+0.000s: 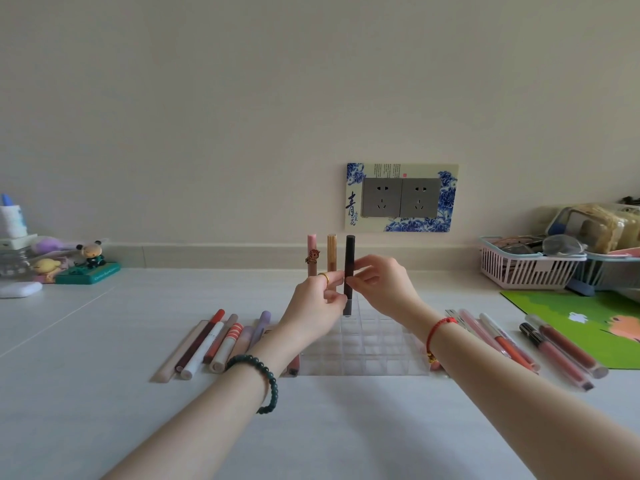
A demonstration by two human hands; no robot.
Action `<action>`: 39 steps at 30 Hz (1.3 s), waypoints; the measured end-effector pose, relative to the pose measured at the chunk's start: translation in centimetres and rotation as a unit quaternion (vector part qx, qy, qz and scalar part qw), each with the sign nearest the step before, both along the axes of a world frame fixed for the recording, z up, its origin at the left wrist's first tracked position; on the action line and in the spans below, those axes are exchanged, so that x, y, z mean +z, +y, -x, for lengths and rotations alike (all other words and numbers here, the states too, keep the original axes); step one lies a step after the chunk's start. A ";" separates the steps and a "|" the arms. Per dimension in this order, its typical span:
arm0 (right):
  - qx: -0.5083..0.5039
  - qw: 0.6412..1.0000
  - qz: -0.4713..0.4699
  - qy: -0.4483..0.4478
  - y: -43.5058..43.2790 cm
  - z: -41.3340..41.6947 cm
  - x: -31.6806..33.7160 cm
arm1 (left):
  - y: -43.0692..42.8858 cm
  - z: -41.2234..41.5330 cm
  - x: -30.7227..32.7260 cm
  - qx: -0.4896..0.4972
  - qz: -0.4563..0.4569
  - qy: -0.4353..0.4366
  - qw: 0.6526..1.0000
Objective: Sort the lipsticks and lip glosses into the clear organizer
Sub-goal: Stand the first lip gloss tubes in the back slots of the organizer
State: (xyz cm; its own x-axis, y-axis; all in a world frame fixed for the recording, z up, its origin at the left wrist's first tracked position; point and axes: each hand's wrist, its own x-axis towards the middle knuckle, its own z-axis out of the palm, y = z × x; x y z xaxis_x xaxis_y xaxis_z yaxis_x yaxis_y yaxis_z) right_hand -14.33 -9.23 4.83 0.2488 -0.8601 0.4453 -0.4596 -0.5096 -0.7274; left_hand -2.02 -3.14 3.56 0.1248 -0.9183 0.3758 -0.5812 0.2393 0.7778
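Left hand (313, 301) and right hand (386, 287) fingers (362, 269) pinch the upright black lipstick (349, 252) between them.

Reaching forward with both forearms, nearly meeting in the middle. Pinching an upright dark tube (349, 252) low down with the left hand (317, 299), slightly higher with the right hand (384, 285), fingers curled on both.

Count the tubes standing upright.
3: pink tube on the left, gold tube in the middle, black tube on the right, pinched by left hand and right hand, all at the organizer's back. More could hide behind the hands.
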 end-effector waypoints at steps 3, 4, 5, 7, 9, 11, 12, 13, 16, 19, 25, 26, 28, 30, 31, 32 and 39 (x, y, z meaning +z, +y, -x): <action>0.000 1.000 0.000 0.002 0.1 0.2 0.1 | 0.4 -0.2 0.0 -0.002 -0.002 0.002 1.000; 0.001 1.000 0.000 0.002 0.1 0.3 0.1 | 0.5 -0.3 0.1 -0.001 -0.001 -0.001 1.000; 0.001 1.000 0.000 0.002 0.1 0.5 0.2 | 0.6 -0.4 0.2 -0.001 0.003 -0.004 1.000; 0.000 1.000 0.001 0.002 0.2 0.7 0.2 | 1.1 -0.8 0.3 0.000 0.014 -0.005 1.000; -0.002 1.000 0.001 0.000 0.2 0.9 0.3 | 1.6 -1.3 0.5 0.004 0.027 -0.003 1.000; -0.005 1.000 0.001 0.005 0.3 1.1 0.3 | 2.1 -1.9 0.5 0.008 0.033 -0.003 0.999; -0.006 1.000 0.001 0.008 0.4 1.2 0.3 | 2.4 -2.3 0.5 0.009 0.034 -0.002 0.999; -0.006 1.000 0.000 0.009 0.5 1.3 0.4 | 2.7 -2.7 0.5 0.010 0.033 0.001 0.999; -0.016 1.000 0.015 -0.003 1.3 1.7 0.6 | 3.7 -4.4 0.6 0.024 0.032 0.010 0.999; -0.022 0.997 0.055 -0.039 2.7 1.8 0.8 | 4.9 -7.6 0.7 0.066 0.043 0.031 0.996; 0.079 0.993 0.087 -0.030 7.1 -1.8 0.6 | 7.5 -15.5 -0.5 0.225 -0.043 -0.037 0.973; 0.098 0.991 0.083 -0.020 7.6 -2.8 0.3 | 8.0 -16.3 -1.0 0.236 -0.072 -0.054 0.968; 0.124 0.990 0.069 0.008 8.4 -4.8 -0.4 | 8.6 -17.1 -1.9 0.246 -0.118 -0.070 0.959; 0.144 0.988 0.051 0.036 8.9 -6.7 -1.2 | 9.0 -17.3 -2.6 0.252 -0.141 -0.073 0.954; 0.154 0.986 0.040 0.048 9.0 -7.6 -1.6 | 9.0 -17.2 -2.9 0.252 -0.145 -0.066 0.955; 0.162 0.985 0.030 0.055 9.2 -8.4 -2.0 | 8.9 -17.0 -3.0 0.248 -0.147 -0.056 0.956; 0.162 0.984 -0.033 0.060 8.6 -12.8 -3.5 | 7.4 -16.2 -3.0 0.219 -0.168 -0.088 0.957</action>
State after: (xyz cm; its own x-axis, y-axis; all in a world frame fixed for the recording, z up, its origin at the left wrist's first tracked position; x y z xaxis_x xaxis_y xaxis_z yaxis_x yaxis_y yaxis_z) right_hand -1.51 -0.60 1.34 0.5624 -0.7528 0.3420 -0.3644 -0.5970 -0.7147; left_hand 14.15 4.27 0.53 0.4879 -0.8646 0.1198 -0.6971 -0.3034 0.6496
